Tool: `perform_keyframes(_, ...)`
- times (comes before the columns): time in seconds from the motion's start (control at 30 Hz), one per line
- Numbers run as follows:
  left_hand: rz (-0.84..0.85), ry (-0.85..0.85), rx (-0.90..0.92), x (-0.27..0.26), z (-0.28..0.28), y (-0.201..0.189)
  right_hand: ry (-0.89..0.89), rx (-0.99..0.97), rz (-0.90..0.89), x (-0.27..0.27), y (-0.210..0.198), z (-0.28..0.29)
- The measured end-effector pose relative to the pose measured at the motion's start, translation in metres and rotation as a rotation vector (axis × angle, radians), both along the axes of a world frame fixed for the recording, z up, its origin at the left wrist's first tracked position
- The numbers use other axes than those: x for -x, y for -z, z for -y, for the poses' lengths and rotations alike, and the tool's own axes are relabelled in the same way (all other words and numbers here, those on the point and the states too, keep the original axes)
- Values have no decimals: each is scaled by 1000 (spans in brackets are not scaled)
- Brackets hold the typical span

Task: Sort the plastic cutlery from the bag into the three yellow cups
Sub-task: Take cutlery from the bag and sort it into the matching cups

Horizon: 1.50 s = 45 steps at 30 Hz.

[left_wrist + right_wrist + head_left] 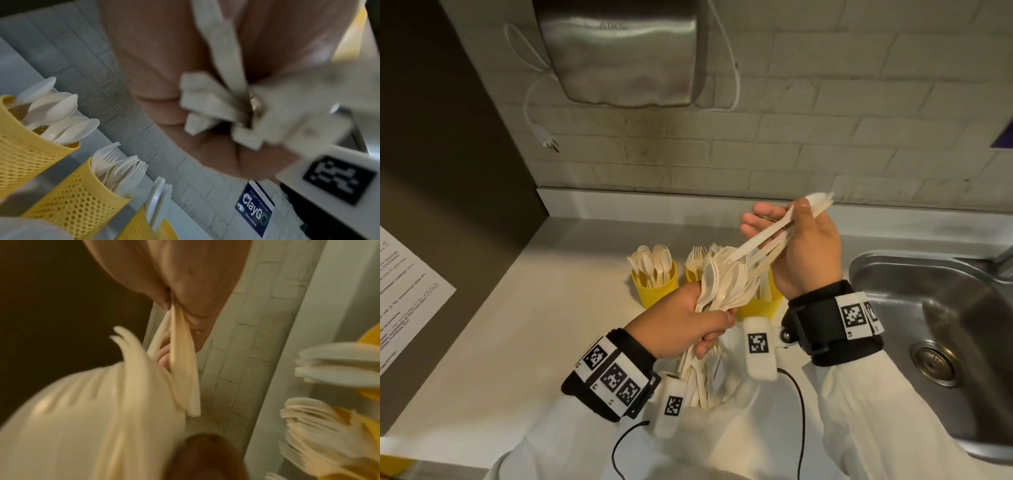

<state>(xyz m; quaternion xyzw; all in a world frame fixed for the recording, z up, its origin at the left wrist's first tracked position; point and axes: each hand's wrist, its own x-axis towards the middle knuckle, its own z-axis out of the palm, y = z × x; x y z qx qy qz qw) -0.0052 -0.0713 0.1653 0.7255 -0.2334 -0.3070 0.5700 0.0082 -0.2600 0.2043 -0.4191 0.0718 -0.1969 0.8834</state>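
My left hand grips a thick bundle of white plastic cutlery above the counter; its handles show blurred in the left wrist view. My right hand pinches several long pieces between thumb and fingers, and their far ends still overlap the bundle. Behind the hands stand three yellow mesh cups: one with spoons, one with forks, one with knives. A clear bag with more cutlery lies under my left hand.
A steel sink lies at the right, its tap at the frame edge. A steel box hangs on the brick wall with a loose plug. A printed sheet hangs at the left. Bare counter shows left of the cups.
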Motion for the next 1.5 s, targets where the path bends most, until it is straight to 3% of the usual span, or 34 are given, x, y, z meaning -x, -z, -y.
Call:
perform_keyframes(0.2, 118, -18, -24, -1, -8, -3, 168, -402, -85, -1, 8, 24)
perform_keyframes(0.37, 117, -75, 45, -5, -10, 7, 168, -424, -49, 2, 12, 33)
perform_keyframes(0.43, 82, -151, 89, -5, -6, 11, 130, -336, -5, 8, 7, 28)
perform_keyframes(0.53, -204, -335, 297, -9, 2, 14, 50, -115, 172, 18, -9, 12)
perform_keyframes(0.63, -533, -327, 486, -13, 6, 14, -46, 194, 308, 27, -14, -8)
perform_keyframes(0.77, -713, -288, 598, -14, 10, 14, -123, 451, 235, 27, 3, -30)
perform_keyframes(1.03, -696, -327, 548, -13, 11, 17, -248, 592, 116, 16, 25, -34)
perform_keyframes(1.13, -659, -389, 544, -16, 8, 17, -52, 880, 0, 6, 25, -19)
perform_keyframes(1.33, -483, -498, 488, -25, 2, 23, 347, 1107, -218, -13, 39, 41)
perform_keyframes(1.5, -368, -434, 476, -24, 6, 30, 319, 1308, -288, -21, 77, 51)
